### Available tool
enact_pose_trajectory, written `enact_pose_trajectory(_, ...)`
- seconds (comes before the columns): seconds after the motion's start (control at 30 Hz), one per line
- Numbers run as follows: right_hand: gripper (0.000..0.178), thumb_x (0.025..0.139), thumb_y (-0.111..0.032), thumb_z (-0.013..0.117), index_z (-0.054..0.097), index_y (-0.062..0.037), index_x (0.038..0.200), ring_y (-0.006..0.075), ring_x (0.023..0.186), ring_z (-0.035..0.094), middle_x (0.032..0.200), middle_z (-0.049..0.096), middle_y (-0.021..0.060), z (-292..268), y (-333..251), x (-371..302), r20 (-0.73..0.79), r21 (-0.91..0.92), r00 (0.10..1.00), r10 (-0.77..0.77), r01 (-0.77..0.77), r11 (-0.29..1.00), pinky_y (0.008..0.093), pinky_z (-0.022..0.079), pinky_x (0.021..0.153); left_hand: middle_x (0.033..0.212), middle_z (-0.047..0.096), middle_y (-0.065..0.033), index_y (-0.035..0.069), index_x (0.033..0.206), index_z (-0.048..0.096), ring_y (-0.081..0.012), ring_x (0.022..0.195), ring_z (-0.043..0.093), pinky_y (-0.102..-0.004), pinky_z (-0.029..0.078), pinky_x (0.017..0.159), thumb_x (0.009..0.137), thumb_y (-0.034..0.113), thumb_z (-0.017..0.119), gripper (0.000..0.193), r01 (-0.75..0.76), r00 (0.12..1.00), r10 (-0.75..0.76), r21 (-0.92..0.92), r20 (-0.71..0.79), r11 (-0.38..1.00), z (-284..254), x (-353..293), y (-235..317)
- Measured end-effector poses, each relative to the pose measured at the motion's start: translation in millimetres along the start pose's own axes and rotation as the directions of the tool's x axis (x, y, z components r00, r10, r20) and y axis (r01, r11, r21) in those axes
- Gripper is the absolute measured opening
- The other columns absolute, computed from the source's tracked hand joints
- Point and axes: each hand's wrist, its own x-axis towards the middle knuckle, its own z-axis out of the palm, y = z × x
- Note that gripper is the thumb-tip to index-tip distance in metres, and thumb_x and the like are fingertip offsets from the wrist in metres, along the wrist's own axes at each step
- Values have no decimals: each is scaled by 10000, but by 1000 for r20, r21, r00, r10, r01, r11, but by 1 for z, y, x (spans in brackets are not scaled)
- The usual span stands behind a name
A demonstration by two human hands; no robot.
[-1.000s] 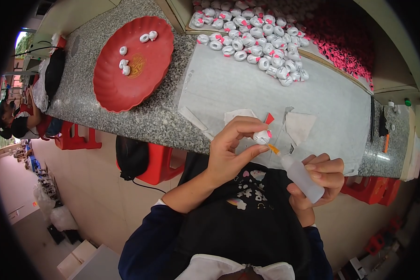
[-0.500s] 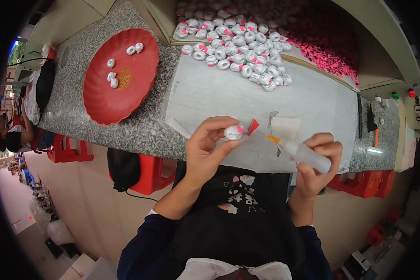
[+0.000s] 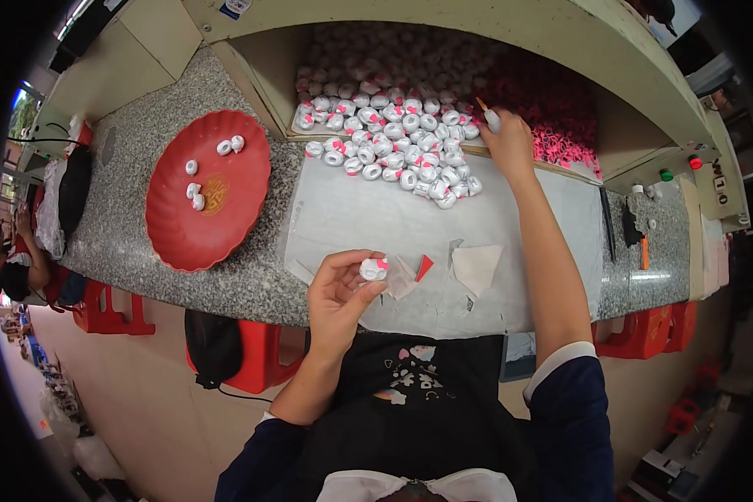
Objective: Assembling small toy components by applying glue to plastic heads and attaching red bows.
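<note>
- Bead (image 3: 374, 269), white with pink trim, sits pinched in the left hand (image 3: 338, 293) over the pale sheet (image 3: 477, 224); a light fingertip hold should protect it.
- Right hand (image 3: 510, 142), well apart, grips the bottle (image 3: 494, 122) near the pink pieces (image 3: 565, 152); whether it touches one, I cannot tell.
- Angling the orange tip (image 3: 481, 104) away from the bead heap (image 3: 393, 142) would likely prevent smears.

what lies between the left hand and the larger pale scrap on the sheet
The head view shows a smaller pale scrap and a red triangular piece between the left hand and the larger pale scrap.
</note>
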Motion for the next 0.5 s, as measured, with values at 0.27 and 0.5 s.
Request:
enact_pose_trajectory(0.27, 90, 701, -86, 557, 549, -15, 756, 140, 509, 495, 609, 535, 55, -23, -22, -7, 198, 318, 943, 269, -321, 892, 261, 389, 464, 985, 510, -144, -18, 997, 435, -173, 916, 506, -265, 414, 785, 683, -78, 574, 348, 30, 999, -31, -35, -32, 999, -2, -1, 0)
enact_pose_trajectory(0.5, 85, 689, -4, 564, 506, 11, 750, 113, 573, 473, 712, 511, 77, -103, -111, -93, 569, 755, 779, 263, -622, 208, 218, 386, 515, 1008, 498, -164, -26, 990, 427, -194, 945, 503, -287, 429, 800, 687, -101, 550, 335, 11, 999, -11, 1, 39, 1000, 5, 2, -6)
